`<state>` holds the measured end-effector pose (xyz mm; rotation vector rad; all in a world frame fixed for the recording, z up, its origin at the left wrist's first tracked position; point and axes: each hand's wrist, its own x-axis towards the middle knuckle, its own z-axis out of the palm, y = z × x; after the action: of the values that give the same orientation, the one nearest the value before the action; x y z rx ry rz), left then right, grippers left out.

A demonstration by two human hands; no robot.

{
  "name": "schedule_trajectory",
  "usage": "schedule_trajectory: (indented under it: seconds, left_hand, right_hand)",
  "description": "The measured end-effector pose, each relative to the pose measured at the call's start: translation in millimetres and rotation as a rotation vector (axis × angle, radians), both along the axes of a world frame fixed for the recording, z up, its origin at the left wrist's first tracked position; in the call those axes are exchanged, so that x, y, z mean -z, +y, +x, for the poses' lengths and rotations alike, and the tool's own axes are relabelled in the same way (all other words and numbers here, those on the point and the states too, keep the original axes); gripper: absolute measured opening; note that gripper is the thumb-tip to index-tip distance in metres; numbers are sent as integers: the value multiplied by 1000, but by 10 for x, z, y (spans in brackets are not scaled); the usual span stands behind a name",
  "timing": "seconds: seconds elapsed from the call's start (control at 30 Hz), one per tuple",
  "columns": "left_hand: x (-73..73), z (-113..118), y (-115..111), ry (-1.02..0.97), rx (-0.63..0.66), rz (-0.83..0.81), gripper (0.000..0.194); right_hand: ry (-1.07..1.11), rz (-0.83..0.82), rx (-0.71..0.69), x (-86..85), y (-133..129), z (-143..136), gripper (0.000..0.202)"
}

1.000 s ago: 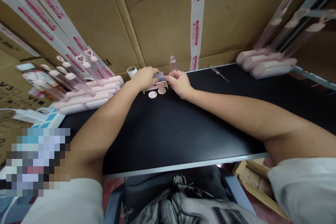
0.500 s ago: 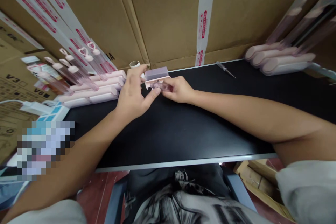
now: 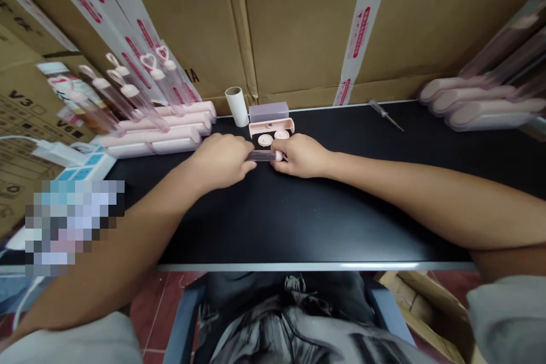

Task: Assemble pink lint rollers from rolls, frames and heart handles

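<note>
A clear tube [image 3: 261,156] lies level between my two hands, just above the black table. My left hand [image 3: 222,162] is closed around its left end. At its pale pink capped end, my right hand [image 3: 302,155] grips with thumb and fingers; part of the cap is hidden by them. Just behind the tube, two small round pink pieces [image 3: 265,140] rest on the table. Past them stand a pink curved shell [image 3: 272,125] and a mauve block [image 3: 268,111].
A white cardboard tube [image 3: 237,107] stands upright by the carton wall. On the left, several clear tubes with heart-loop caps rise from pink bases [image 3: 166,144]. Similar pink bases [image 3: 490,111] sit at the right. A screwdriver [image 3: 386,115] lies at the back right.
My left hand has gone from spread fingers to closing on the tube. Both hands have come slightly nearer me, uncovering the round pink pieces and the white cardboard tube. The view has shifted a little.
</note>
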<state>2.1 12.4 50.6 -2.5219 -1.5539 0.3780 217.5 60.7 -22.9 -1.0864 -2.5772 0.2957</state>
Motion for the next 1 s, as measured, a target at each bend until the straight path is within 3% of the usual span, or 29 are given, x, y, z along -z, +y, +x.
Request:
schedule_trajectory:
  seconds: [0.07, 0.27, 1.0]
  left_hand:
    - [90, 135, -68, -81, 79, -3, 41]
    - [284, 331, -148, -167, -2, 42, 43]
    - [90, 328, -140, -228, -104, -62, 47]
  right_hand:
    - [-34, -6, 12, -11, -39, -12, 13]
    - [-124, 25, 42, -20, -84, -29, 13]
    - [-258, 24, -49, -88, -136, -36, 22]
